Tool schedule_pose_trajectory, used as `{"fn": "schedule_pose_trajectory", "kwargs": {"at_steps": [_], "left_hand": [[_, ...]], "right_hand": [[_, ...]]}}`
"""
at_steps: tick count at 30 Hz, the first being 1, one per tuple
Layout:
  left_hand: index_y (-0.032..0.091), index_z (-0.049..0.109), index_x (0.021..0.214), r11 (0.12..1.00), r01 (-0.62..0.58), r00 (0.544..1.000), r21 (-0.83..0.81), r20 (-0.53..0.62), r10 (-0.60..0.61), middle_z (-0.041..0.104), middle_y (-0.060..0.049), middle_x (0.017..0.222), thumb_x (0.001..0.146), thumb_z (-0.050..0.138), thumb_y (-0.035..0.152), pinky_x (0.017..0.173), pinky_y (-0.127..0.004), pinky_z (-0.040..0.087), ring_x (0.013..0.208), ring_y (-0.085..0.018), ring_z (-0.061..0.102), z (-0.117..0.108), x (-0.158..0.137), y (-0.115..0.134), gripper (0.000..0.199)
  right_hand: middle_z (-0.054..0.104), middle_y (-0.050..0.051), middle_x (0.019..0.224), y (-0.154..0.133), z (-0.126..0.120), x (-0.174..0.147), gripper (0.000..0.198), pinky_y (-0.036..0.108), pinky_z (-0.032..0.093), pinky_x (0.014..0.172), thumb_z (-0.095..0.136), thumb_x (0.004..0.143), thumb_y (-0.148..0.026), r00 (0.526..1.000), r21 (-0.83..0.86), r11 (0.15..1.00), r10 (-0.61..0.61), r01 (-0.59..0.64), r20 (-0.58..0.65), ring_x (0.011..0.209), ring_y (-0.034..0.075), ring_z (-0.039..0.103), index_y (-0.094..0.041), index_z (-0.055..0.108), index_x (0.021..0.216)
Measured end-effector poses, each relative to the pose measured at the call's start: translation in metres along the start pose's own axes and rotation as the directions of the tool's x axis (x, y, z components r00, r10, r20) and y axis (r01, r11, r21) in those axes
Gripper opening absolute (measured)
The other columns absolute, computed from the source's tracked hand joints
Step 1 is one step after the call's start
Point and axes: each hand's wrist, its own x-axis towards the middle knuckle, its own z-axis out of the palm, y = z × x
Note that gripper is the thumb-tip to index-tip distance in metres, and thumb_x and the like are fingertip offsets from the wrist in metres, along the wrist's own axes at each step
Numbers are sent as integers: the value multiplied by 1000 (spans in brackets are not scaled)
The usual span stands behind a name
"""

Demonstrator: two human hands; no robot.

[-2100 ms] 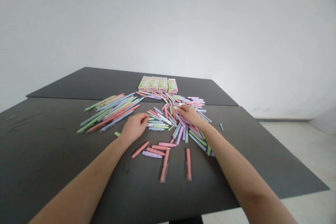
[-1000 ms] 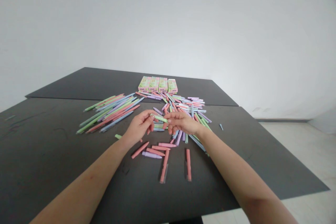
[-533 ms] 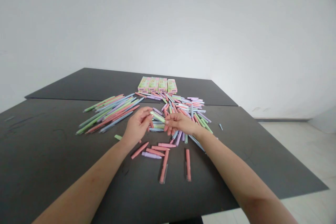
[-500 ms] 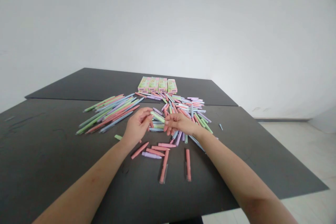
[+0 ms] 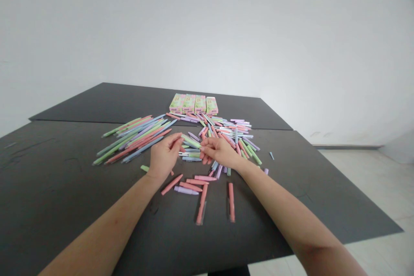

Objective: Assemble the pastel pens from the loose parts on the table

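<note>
Between my two hands, over the middle of the table, is a light green pen (image 5: 190,141) held at a slant. My left hand (image 5: 164,154) pinches its left end with the thumb and fingertips. Fingers of my right hand (image 5: 219,152) are closed on its other end. Beneath them lie blue and green pens (image 5: 191,159), partly covered by the hands. Nearer to me are several short pink pen pieces (image 5: 172,184) and a purple one (image 5: 186,190). Two pink pieces (image 5: 231,202) with clear caps or clips point toward me.
A fan of long coloured pens (image 5: 136,140) lies to the left. A mixed heap of pen parts (image 5: 231,131) spreads behind and right of my hands. Several green and pink boxes (image 5: 189,103) stand in a row at the back. A small blue piece (image 5: 271,155) lies at right.
Both hands have shifted slightly left along with the green pen. The pens and boxes on the table stay in place.
</note>
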Motion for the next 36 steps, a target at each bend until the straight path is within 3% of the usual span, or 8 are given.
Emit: {"fn": "schedule_pose_trajectory", "kwargs": {"at_steps": [5, 10, 15, 23, 30, 34, 36], "left_hand": [[14, 62, 94, 943, 64, 995, -327, 98, -33, 68, -3, 71, 79, 62, 41, 48, -23, 47, 58, -17, 65, 0, 6, 3, 31], [13, 60, 90, 901, 134, 983, -412, 171, -68, 66, -2, 68, 78, 65, 40, 49, -23, 47, 57, -15, 63, -1, 8, 2, 30], [12, 60, 94, 894, 160, 977, -419, 195, -84, 67, -3, 66, 79, 66, 38, 51, -23, 48, 56, -14, 63, 0, 9, -6, 30], [13, 59, 88, 912, 165, 969, -376, 233, -80, 69, -4, 65, 77, 67, 39, 50, -25, 47, 51, -14, 61, -2, 7, 2, 29], [16, 61, 87, 912, 176, 924, -370, 382, -23, 67, -1, 65, 73, 70, 39, 50, -24, 48, 54, -14, 60, -2, 3, 12, 28], [16, 66, 94, 954, 181, 870, -240, 491, -42, 61, 1, 57, 77, 63, 38, 43, -21, 43, 47, -12, 55, -2, -1, 14, 28], [16, 66, 91, 972, 155, 869, -176, 493, -50, 60, 1, 57, 81, 58, 37, 40, -20, 39, 44, -11, 53, -3, -1, 11, 25]], "right_hand": [[68, 1, 72, -3, -3, 0, 36, 19, 50, 49, 69, 79, -43, 999, 110, 994, -20, 15, 48, 58, 11, 67, -16, 57, 99], [71, 3, 79, -2, -11, 1, 39, 19, 51, 56, 70, 79, -43, 998, 227, 972, -62, 59, 9, 65, 11, 68, -16, 60, 105], [73, 5, 84, -1, -9, 0, 36, 21, 52, 61, 70, 79, -42, 996, 247, 965, -82, 85, -22, 71, 12, 69, -16, 62, 103], [71, 2, 74, -4, -11, -1, 30, 19, 49, 53, 73, 75, -38, 994, 272, 960, -45, 72, -103, 59, 11, 66, -16, 64, 93], [70, 2, 73, -10, -14, -2, 29, 19, 47, 50, 74, 73, -38, 989, 294, 951, -56, 94, -136, 58, 10, 63, -16, 67, 90], [70, 4, 79, -11, -14, -2, 32, 21, 48, 54, 72, 75, -41, 992, 252, 962, -76, 100, -105, 63, 11, 65, -17, 65, 94], [70, 4, 81, -10, -17, -1, 29, 22, 48, 55, 67, 79, -40, 991, 160, 982, -85, 101, -103, 65, 12, 65, -17, 64, 97]]}}
